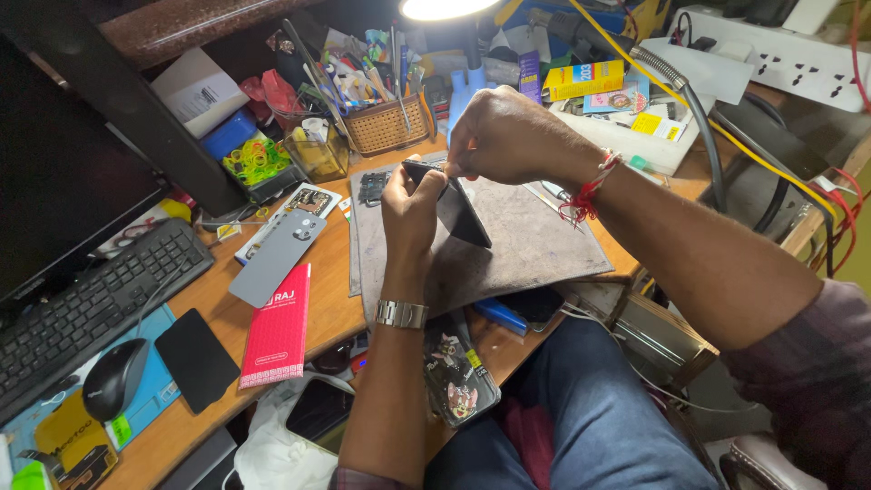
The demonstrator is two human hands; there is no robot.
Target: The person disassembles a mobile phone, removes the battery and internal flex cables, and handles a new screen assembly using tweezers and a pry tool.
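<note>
- Left hand (410,210): raised above the work mat, fingers wrapped closed around the lower edge of a dark phone (458,207), thumb pressed on its upper end. A metal wristwatch (402,314) sits on this wrist.
- Right hand (508,136): positioned above the phone's top edge, fingers curled down and pinched together at that edge. Whether a small part or tool is held between the fingertips cannot be determined. A red and white thread bracelet (590,189) is tied at this wrist.
- Phone: held tilted on edge, in the air over the grey work mat (535,249), between both hands, directly under the lamp (445,8).
- Work mat: lies flat on the wooden desk (331,304); a small dark component (372,188) rests at its far left corner.
- Left of the mat: a grey phone back cover (277,256) and a red flat box (278,327), the two overlapping slightly.
- Further left: a black phone (196,359) lying face down, a black mouse (114,378), and a black keyboard (91,304) in front of a dark monitor (63,172).
- Far side of the desk: a wicker basket (386,122) filled with tools, and beside it a container of coloured rubber bands (257,161).
- Near edge of the desk: a phone case with a cartoon print (458,381), close to the left forearm.
- Right rear: a white power strip (798,59) with cables running from it.
</note>
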